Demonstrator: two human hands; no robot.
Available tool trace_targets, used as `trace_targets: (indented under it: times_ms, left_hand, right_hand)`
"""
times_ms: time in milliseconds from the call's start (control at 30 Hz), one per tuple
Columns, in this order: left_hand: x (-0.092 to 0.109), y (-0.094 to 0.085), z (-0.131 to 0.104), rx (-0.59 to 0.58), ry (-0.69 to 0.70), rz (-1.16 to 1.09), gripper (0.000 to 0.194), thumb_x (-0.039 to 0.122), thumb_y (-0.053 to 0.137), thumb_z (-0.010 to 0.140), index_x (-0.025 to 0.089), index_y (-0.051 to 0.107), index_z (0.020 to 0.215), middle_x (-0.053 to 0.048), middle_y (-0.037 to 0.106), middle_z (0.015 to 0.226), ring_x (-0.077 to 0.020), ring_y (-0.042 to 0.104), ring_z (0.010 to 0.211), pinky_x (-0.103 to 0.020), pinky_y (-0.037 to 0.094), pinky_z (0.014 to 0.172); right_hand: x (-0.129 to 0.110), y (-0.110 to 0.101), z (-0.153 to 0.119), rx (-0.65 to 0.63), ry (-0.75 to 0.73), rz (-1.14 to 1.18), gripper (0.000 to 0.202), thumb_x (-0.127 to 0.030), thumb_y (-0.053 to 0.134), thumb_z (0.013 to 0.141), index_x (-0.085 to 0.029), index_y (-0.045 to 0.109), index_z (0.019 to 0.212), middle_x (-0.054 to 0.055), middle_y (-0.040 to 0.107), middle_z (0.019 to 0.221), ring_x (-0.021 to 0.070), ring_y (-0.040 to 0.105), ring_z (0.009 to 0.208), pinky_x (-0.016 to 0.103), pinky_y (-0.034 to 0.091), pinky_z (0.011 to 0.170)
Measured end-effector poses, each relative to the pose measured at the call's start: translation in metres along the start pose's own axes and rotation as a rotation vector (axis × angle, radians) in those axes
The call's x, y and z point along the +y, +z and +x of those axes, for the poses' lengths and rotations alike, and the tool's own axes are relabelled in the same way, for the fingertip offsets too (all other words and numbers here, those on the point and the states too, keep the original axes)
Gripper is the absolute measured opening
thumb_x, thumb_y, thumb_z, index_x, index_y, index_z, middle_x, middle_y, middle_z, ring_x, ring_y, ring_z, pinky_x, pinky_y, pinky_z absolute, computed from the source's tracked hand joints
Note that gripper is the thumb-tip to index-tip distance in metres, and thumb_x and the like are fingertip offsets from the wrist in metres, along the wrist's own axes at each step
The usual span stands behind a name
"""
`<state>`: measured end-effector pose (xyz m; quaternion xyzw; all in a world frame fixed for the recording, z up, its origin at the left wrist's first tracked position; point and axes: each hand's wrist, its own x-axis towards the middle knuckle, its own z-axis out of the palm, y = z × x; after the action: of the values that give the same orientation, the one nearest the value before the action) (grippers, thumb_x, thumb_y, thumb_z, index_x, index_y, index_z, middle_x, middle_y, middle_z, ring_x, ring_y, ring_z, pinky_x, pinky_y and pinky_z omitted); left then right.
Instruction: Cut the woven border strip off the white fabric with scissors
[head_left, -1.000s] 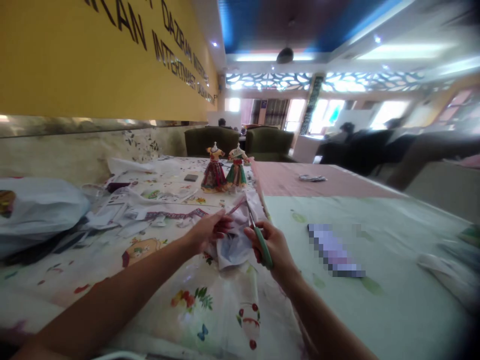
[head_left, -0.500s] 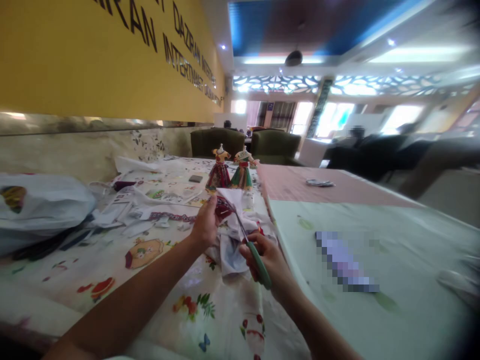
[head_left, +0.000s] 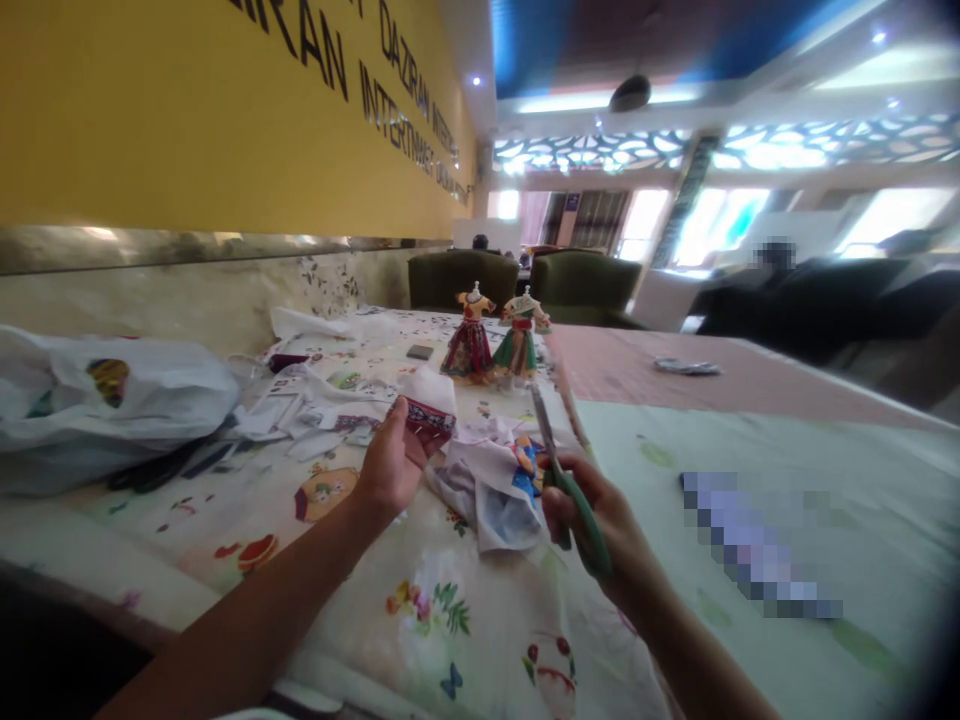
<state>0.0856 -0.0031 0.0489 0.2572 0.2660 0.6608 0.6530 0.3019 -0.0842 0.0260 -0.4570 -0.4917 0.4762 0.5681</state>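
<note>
Scissors (head_left: 581,505) sit in the curled fingers of the right hand (head_left: 621,532), blades pointing forward, a grip that seems to hold the tips clear of the left hand (head_left: 397,462). That one, half open, pinches a band-edged white piece (head_left: 429,390) under its thumb, probably to hold it flat, above the bench (head_left: 397,660) beside crumpled cloth (head_left: 504,520). Leftward, a white bag (head_left: 169,385) bulges, contents unclear.

Table (head_left: 825,660), dressed in printed cloth (head_left: 360,640) left, pink cloth (head_left: 615,360) far right, green cloth (head_left: 885,540) near right. Bears: plastic bag (head_left: 172,405), left; scraps (head_left: 277,415), left; two doll dresses on stands (head_left: 469,345), far; crumpled fabric (head_left: 506,525), middle; pixelated item (head_left: 750,545), right.
</note>
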Motion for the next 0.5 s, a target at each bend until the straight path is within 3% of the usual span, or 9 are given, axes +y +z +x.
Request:
trace_targets:
  times_ms: [167,367,500]
  left_hand:
    - [-0.004,0.002,-0.012,-0.126,-0.163,-0.110,0.045,0.047,0.039,0.106,0.017,0.063,0.130,-0.012,0.078,0.111,-0.0238,0.075,0.095,-0.041,0.059,0.090]
    - [-0.003,-0.003,-0.010,-0.140,-0.217,-0.139,0.051,0.049,0.034,0.107,0.016,0.062,0.135,-0.013,0.078,0.113,-0.0240,0.074,0.096,-0.042,0.057,0.094]
    - [-0.002,-0.005,-0.008,-0.153,-0.189,-0.139,0.048,0.046,0.036,0.107,0.018,0.063,0.134,-0.012,0.078,0.111,-0.0244,0.074,0.095,-0.044,0.058,0.093]
  right_hand:
    - [0.010,0.003,-0.003,-0.023,-0.034,0.056,0.061,-0.070,0.078,0.075,-0.022,0.060,0.107,-0.001,0.065,0.066,0.0165,0.058,0.055,0.025,0.046,0.051]
    - [0.010,0.014,-0.019,-0.237,-0.124,0.036,0.068,-0.079,0.067,0.080,-0.023,0.061,0.116,0.007,0.070,0.091,0.0255,0.068,0.084,0.037,0.056,0.080]
    - [0.003,0.025,-0.029,-0.335,0.006,0.012,0.056,-0.073,0.066,0.086,-0.019,0.066,0.103,0.005,0.065,0.081,0.0210,0.064,0.072,0.031,0.053,0.069]
